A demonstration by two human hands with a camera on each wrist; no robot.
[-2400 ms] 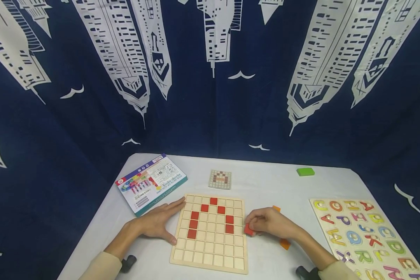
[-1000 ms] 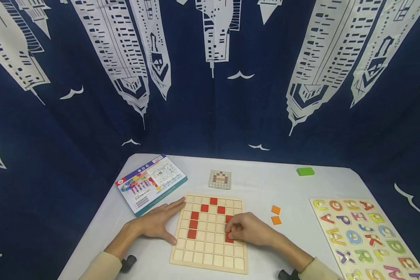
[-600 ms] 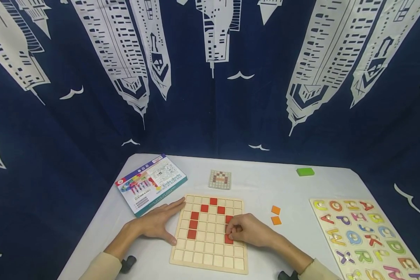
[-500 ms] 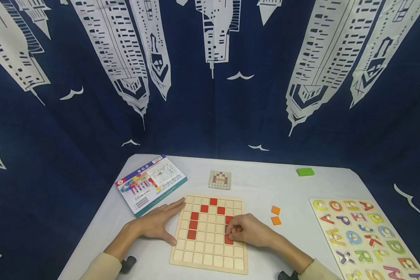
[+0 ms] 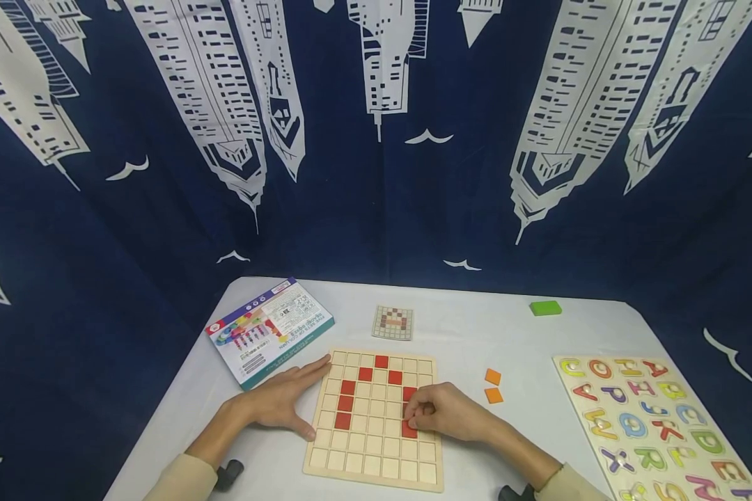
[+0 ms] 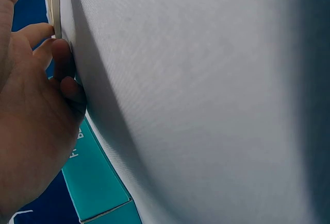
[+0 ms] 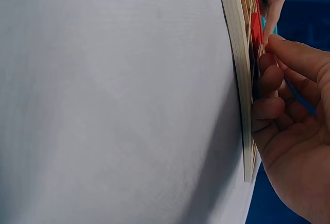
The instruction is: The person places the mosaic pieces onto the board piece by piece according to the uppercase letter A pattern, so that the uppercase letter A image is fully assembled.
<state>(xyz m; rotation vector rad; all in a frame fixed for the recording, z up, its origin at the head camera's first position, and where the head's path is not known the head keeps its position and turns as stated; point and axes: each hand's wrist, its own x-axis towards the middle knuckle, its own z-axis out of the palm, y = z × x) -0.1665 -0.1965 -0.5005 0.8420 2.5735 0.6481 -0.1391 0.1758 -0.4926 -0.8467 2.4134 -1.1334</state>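
Note:
A pale wooden grid board lies flat on the white table, with several red square tiles set in its cells as an arch. My right hand is over the board's right side, fingers curled and thumb tip at a red tile at the lower end of the right column. Fingers partly cover the tile above. In the right wrist view, the thumb and fingertips of my right hand meet at the board's surface. My left hand is spread, its fingertips and thumb against the board's left edge.
Two orange tiles lie right of the board. A small pattern card is behind it, a flat box at back left. A green block sits at back right; a letter puzzle board is at right.
Since the oldest frame, my right hand has carried a red tile leftward onto the board, uncovering the orange tiles. Over the last second it has stayed almost still. My left hand has not moved.

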